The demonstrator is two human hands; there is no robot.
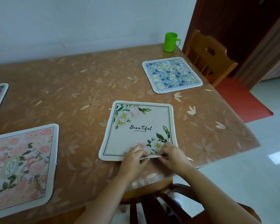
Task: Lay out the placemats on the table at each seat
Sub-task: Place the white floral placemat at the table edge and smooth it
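Both hands pinch the near edge of the cream "Beautiful" placemat (139, 131), left hand (132, 156) and right hand (173, 155) close together, lifting that edge slightly off the table (87, 81). Blue floral placemat (172, 74) lies by the far chair (208, 57); a pink floral placemat (21, 165) lies left. A green cup (170, 42) stands near the wall (87, 21).

We reach both bare forearms in from the lower right, converging near the table's (87, 81) near edge. Our left hand (133, 156) and right hand (173, 155) sit close side by side, knuckles up, fingers curled, each pinching the slightly lifted near edge of the placemat (141, 126).
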